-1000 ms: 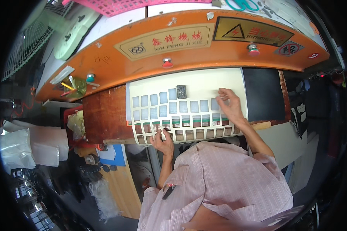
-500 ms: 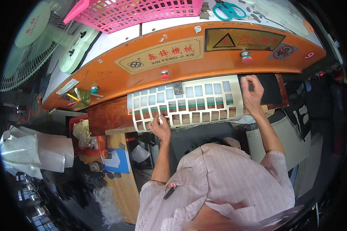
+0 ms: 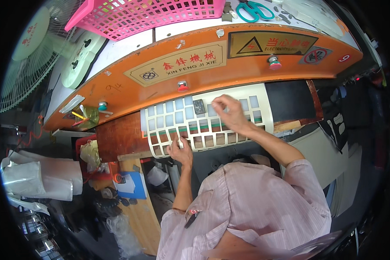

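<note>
Cream sheet [image 3: 265, 108] with 4 rows of cutouts lies across a brown board [image 3: 117, 138], long axis left-to-right, near edge curving down. Left hand [image 3: 180, 151] touches it, right hand [image 3: 232, 115] overlaps it; I cannot tell either's grip.

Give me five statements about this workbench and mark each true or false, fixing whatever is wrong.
1. The left hand is at the near edge of the cream sheet. True.
2. The right hand is on the teal scissors. False: it is over the cream sheet, and the scissors lie apart, near the pink basket.
3. The dark speckled block rests on the cream sheet. True.
4. The black sheet lies left of the cream sheet. False: it lies to the right.
5. The cream sheet has rectangular cut-outs. True.
</note>
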`<act>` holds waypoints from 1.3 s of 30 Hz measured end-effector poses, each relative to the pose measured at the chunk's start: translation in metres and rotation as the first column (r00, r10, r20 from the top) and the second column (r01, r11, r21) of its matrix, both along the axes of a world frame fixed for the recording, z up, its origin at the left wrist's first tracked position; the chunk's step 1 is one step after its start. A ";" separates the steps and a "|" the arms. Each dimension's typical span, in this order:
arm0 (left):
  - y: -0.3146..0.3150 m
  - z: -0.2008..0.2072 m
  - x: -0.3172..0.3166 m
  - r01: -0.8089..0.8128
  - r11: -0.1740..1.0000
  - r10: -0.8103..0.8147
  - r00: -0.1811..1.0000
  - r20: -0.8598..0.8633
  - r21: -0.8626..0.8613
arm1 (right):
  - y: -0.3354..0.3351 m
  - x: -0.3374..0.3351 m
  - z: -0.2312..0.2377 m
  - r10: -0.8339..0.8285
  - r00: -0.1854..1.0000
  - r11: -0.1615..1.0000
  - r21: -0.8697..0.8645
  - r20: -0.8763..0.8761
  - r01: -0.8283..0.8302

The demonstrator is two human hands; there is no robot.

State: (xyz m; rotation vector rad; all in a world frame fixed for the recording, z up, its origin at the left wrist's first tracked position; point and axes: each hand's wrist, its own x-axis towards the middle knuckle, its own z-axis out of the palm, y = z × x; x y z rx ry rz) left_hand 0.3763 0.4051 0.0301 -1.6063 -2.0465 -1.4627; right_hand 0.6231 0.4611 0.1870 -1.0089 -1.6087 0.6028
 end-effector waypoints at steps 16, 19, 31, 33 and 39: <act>-0.002 -0.017 0.000 -0.023 0.998 0.023 1.000 0.007 0.063 | 0.090 -0.105 -0.005 -0.061 0.961 0.922 -0.384 -0.269 -0.049; -0.002 -0.022 -0.003 -0.007 0.999 0.006 1.000 0.008 0.040 | 0.104 -0.111 0.006 -0.057 0.896 0.848 -0.495 -0.441 -0.189; 0.002 -0.033 -0.009 0.008 0.998 -0.009 1.000 -0.016 -0.067 | 0.111 -0.113 -0.026 0.019 0.115 0.468 -0.093 -0.993 -0.879; 0.003 -0.033 -0.009 0.011 0.996 -0.011 1.000 0.001 -0.092 | 0.095 -0.093 -0.035 0.149 0.463 0.581 -0.301 -0.874 -0.756; 0.003 -0.034 -0.009 -0.001 0.993 0.006 0.999 0.043 -0.121 | 0.077 -0.046 -0.083 0.057 0.809 0.997 -0.075 0.585 -0.015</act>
